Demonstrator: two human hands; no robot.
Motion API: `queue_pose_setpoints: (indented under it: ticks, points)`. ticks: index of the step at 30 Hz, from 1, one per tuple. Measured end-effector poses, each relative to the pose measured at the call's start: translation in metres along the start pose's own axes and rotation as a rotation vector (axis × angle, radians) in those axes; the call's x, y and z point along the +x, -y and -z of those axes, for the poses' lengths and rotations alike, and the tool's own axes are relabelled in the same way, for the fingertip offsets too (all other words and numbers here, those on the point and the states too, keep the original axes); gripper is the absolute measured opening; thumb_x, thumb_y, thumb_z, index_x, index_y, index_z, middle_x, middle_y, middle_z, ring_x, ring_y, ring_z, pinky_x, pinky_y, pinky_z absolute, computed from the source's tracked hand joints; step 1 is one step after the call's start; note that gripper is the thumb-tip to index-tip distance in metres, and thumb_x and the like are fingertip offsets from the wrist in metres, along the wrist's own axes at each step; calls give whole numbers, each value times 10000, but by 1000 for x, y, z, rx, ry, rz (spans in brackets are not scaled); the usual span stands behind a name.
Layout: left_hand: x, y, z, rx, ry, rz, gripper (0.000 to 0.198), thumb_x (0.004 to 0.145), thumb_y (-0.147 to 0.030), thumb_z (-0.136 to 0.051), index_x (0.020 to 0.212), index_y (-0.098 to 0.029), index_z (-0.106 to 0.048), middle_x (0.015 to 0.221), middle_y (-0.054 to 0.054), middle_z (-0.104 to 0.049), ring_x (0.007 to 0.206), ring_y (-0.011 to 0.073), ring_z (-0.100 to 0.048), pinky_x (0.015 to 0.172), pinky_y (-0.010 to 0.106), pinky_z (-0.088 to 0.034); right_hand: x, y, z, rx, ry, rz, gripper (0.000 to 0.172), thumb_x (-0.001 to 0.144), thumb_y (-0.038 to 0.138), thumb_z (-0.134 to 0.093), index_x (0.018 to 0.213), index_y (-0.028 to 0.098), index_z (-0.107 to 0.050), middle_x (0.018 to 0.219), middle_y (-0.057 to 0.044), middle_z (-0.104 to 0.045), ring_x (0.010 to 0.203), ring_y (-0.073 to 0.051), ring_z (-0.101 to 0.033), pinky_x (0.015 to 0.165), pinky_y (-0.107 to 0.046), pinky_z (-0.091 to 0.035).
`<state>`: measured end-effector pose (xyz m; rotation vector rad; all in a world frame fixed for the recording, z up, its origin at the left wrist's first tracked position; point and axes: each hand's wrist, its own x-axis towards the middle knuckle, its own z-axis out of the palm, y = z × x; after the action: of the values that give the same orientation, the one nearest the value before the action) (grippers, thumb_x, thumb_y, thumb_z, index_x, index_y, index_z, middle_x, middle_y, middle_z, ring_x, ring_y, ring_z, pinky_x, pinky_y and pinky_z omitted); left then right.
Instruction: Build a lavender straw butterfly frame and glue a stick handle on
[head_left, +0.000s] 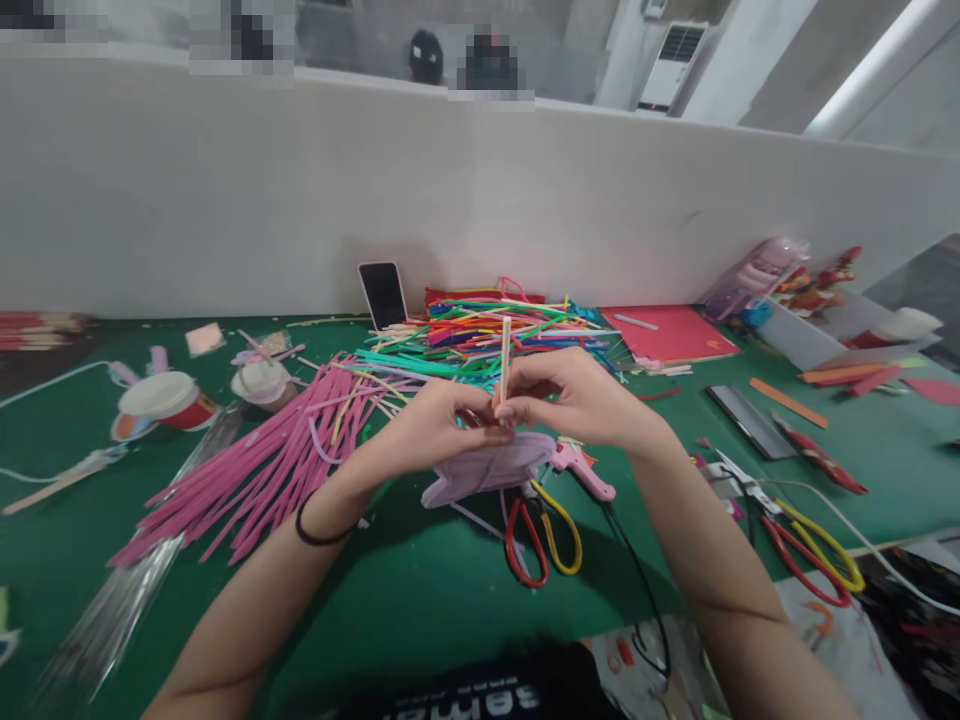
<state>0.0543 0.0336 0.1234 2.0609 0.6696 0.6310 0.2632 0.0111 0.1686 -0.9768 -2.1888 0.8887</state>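
My left hand (442, 425) and my right hand (566, 400) meet over the middle of the table, fingertips pinched together. Between them stands a narrow pale peach strip (505, 355), upright; its lower end is hidden by the fingers. Just beneath the hands is a flat lavender fuzzy piece (491, 468), its upper edge close to my left fingers; whether they touch it I cannot tell. Below it lie scissors (541, 535) with one red and one yellow handle. A pink glue gun (583, 470) with a black cord rests near my right wrist.
Magenta pipe cleaners (247, 465) spread to the left, with a multicoloured heap (495, 330) behind. A phone (383, 295) leans on the white partition (300, 190). Paper cups (165, 398) stand left. More scissors (795, 530), a red folder (675, 335) and a white box (810, 340) are right.
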Motion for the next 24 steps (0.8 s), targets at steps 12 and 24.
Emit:
queue_pose_setpoints:
  ticks: [12,24]
  points:
    - [-56,19,-46,147,-523,88,361,898,-204,-584,1233,-234,-715,1190,44,-748,1038,249,-726,909,347,-572,-13,-1,-40,0,-321,116,113,963,235,-566,971,231,-679,849,7,-765,719,-138,-742,686,-246,-599]
    - [-103,55,-103,767,-780,-303,596,903,13,-420,1466,-170,-483,1359,162,-639,1322,288,-556,1056,450,-532,-86,-7,-142,-117,-632,100,330,925,79,-578,1196,265,-611,1127,-41,-765,1042,-199,-739,863,-326,-638]
